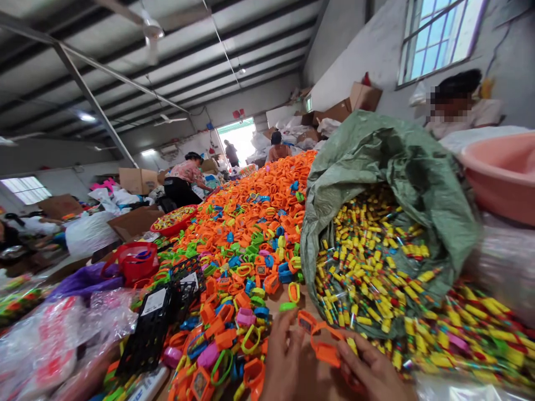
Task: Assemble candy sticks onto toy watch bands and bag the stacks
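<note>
Low in the middle, my right hand has its fingers closed on an orange toy watch, whose strap makes a loop. A second orange watch face touches that loop; whether it is a separate watch I cannot tell. My left hand is just left of it, thumb and fingers apart, the fingertips close to the watch face. A big heap of toy watches, mostly orange with some green, blue, yellow and pink, spreads in front and to the left.
A green woven sack lies open at right, spilling small yellow-capped tubes. Beyond it is a pink basin. To the left are black plastic trays, a red basket and clear plastic bags. Several people work farther back.
</note>
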A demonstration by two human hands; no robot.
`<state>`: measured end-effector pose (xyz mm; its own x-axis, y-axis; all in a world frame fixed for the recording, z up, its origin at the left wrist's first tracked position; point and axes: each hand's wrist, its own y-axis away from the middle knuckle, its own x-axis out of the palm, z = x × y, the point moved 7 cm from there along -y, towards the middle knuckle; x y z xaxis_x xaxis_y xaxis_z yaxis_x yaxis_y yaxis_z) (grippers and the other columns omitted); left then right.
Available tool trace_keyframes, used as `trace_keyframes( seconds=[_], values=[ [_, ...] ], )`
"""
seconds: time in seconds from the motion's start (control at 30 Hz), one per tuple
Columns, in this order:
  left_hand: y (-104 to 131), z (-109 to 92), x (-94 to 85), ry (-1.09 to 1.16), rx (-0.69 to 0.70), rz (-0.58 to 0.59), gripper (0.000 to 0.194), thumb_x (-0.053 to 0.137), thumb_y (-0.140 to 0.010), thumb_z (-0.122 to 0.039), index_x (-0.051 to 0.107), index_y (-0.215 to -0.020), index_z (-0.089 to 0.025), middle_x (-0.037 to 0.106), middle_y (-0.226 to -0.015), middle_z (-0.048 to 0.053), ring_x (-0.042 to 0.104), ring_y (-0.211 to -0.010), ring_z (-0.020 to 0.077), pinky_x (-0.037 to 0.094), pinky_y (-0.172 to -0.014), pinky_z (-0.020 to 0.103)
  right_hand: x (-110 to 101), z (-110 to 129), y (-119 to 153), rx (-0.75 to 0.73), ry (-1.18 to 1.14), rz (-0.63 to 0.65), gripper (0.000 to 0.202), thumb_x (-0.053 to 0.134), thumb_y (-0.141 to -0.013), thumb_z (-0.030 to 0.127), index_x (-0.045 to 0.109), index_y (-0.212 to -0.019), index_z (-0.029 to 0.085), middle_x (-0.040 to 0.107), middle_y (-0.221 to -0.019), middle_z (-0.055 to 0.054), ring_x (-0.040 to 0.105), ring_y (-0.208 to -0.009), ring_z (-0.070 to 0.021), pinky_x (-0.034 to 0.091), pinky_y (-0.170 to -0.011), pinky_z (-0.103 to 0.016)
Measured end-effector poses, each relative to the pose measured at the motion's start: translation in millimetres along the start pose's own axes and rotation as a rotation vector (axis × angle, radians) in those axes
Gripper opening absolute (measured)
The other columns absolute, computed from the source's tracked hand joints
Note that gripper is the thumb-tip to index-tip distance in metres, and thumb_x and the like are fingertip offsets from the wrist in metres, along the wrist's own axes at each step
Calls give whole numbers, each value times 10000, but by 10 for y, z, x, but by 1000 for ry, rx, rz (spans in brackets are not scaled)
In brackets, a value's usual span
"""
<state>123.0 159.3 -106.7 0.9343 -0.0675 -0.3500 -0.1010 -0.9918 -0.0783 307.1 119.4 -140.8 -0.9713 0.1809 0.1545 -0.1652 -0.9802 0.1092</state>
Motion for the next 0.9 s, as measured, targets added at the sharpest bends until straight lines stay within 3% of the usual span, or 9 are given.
trace_keyframes(
  seconds=[0.03, 0.1, 0.17, 0.27, 0.37, 0.53, 0.63, 0.77, 0.9],
  values=[
    [-5, 14, 43, 104, -72, 64, 691, 527, -858, -795, 749, -1127, -198, 698, -1131, 145, 641, -1075, 315, 526, -910, 408, 11, -39, 3, 11, -24, -1, 577, 705, -771, 734, 769, -1050, 233, 593, -560, 24, 529, -502, -158, 412, -481, -246],
    [15, -15, 159, 286, -155, 201, 710, 621, -752, -858, 763, -834, -168, 674, -793, 89, 627, -815, 260, 509, -788, 370, 42, -58, 12, 29, -30, 10, 599, 720, -753, 738, 766, -1068, 231, 590, -566, 26, 528, -519, -161, 400, -488, -246],
    [53, -67, 226, 419, -185, 255, 665, 744, -670, -824, 736, -707, -160, 620, -679, 51, 574, -715, 210, 481, -763, 343, 49, 5, 27, 12, 12, 0, 605, 716, -737, 756, 778, -1039, 236, 656, -632, 2, 604, -596, -192, 474, -552, -264],
    [114, -109, 296, 520, -205, 285, 603, 834, -631, -752, 771, -737, -161, 690, -764, 73, 603, -778, 215, 479, -830, 344, 30, 121, 49, -20, 96, -18, 558, 703, -740, 757, 798, -966, 255, 779, -853, -37, 702, -734, -229, 561, -677, -285],
    [146, -23, 356, 569, -246, 248, 640, 862, -590, -744, 810, -831, -153, 740, -834, 107, 641, -832, 242, 489, -858, 357, -15, 170, 54, -30, 188, -31, 519, 697, -762, 729, 816, -971, 270, 810, -1016, -53, 744, -808, -252, 591, -683, -281],
    [169, 310, 504, 667, -297, 182, 629, 903, -580, -696, 776, -811, -124, 723, -764, 87, 615, -684, 172, 471, -731, 297, -1, 221, 38, -144, 286, 123, 471, 672, -826, 666, 825, -1035, 273, 804, -1113, -63, 751, -1018, -274, 610, -865, -292],
    [241, 392, 584, 812, -353, 208, 611, 941, -561, -648, 771, -848, -136, 731, -781, 89, 652, -696, 186, 485, -741, 304, -39, 199, 31, -162, 341, 121, 450, 626, -864, 662, 815, -1009, 280, 805, -1093, -50, 747, -1032, -272, 605, -908, -304],
    [408, 235, 595, 946, -479, 293, 521, 967, -613, -524, 779, -957, -181, 756, -914, 94, 702, -786, 210, 523, -833, 358, -52, 150, 27, -137, 336, 86, 479, 602, -864, 691, 801, -996, 276, 804, -1050, -50, 760, -905, -259, 627, -794, -300],
    [467, 12, 484, 973, -500, 249, 453, 994, -596, -416, 794, -918, -167, 748, -879, 85, 685, -756, 184, 533, -776, 323, 8, 280, 63, -195, 288, 70, 447, 636, -862, 648, 807, -998, 258, 776, -1169, -89, 726, -1086, -280, 577, -997, -366]
  ],
)
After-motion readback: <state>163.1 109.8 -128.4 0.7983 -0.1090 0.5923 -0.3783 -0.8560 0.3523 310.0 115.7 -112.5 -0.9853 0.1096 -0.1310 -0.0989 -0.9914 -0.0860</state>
